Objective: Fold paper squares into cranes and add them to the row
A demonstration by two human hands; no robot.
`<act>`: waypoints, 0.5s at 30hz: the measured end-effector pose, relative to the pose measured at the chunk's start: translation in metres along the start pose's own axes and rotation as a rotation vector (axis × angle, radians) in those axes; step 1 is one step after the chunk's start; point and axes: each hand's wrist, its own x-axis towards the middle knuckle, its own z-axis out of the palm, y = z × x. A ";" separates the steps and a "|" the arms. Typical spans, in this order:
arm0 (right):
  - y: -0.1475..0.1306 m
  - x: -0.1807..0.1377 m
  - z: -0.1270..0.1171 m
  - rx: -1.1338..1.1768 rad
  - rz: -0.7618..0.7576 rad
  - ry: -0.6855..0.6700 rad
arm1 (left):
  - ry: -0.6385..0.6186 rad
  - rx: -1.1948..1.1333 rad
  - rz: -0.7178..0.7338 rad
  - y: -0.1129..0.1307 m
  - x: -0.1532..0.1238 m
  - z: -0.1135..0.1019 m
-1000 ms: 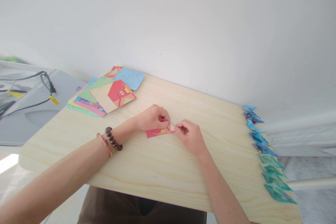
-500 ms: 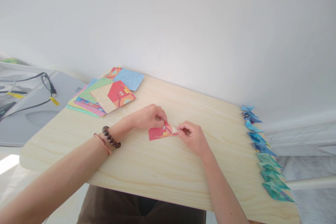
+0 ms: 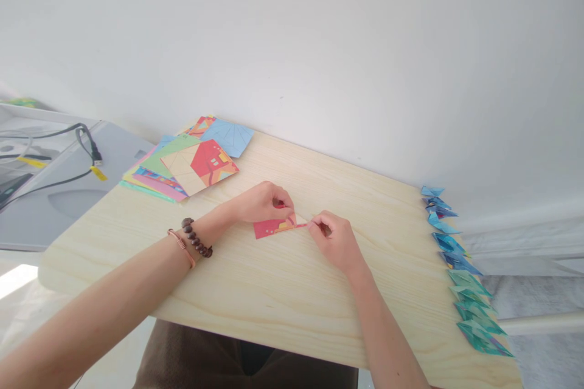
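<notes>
A partly folded sheet of red origami paper [image 3: 266, 229] with yellow patches lies in the middle of the table, between my two hands. My left hand [image 3: 267, 202] is closed in a pinch on its upper edge, with the fingertips covering part of the print. From the right, my right hand [image 3: 332, 236] pinches the narrow pointed end of the same paper between thumb and forefinger. The folds right under both sets of fingertips are hidden.
A fanned stack of coloured origami sheets [image 3: 177, 164] lies at the table's back left. Folded blue and green paper pieces [image 3: 465, 279] line the right edge. Left of the wooden table [image 3: 255, 298], cables [image 3: 86, 143] rest on a grey surface. A white wall [image 3: 319, 61] rises behind.
The red paper has turned slightly and shifted a little up and left. My left fingertips have moved slightly right, closer to my right hand. The whole view has shifted slightly.
</notes>
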 end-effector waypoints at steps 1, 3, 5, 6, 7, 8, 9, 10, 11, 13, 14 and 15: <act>0.000 0.000 -0.002 -0.001 -0.002 -0.002 | 0.014 -0.033 -0.027 -0.002 -0.001 -0.003; 0.001 -0.001 -0.005 0.008 -0.004 0.006 | 0.036 -0.085 -0.068 -0.003 -0.003 -0.008; 0.001 -0.001 -0.007 0.024 -0.003 0.028 | 0.021 -0.111 -0.084 -0.003 -0.004 -0.011; 0.000 0.000 -0.008 0.031 -0.008 0.037 | 0.006 -0.113 -0.083 -0.003 -0.004 -0.012; -0.001 0.000 -0.007 0.037 -0.019 0.039 | -0.012 -0.110 -0.077 -0.002 -0.004 -0.012; -0.002 0.001 -0.006 0.044 -0.033 0.036 | -0.031 -0.104 -0.066 -0.002 -0.003 -0.011; -0.003 0.001 -0.005 0.050 -0.050 0.027 | -0.048 -0.096 -0.054 -0.001 -0.003 -0.009; -0.004 0.002 -0.003 0.054 -0.065 0.017 | -0.059 -0.087 -0.041 -0.001 -0.002 -0.008; -0.005 0.002 -0.001 0.055 -0.077 0.010 | -0.069 -0.079 -0.029 -0.002 -0.001 -0.006; -0.005 0.003 0.002 0.057 -0.086 0.000 | -0.072 -0.067 -0.011 -0.004 0.000 -0.004; -0.005 0.003 0.003 0.060 -0.085 -0.003 | -0.068 -0.062 -0.007 -0.005 0.000 -0.003; -0.005 0.003 0.003 0.066 -0.083 -0.007 | -0.064 -0.057 -0.005 -0.006 0.000 -0.002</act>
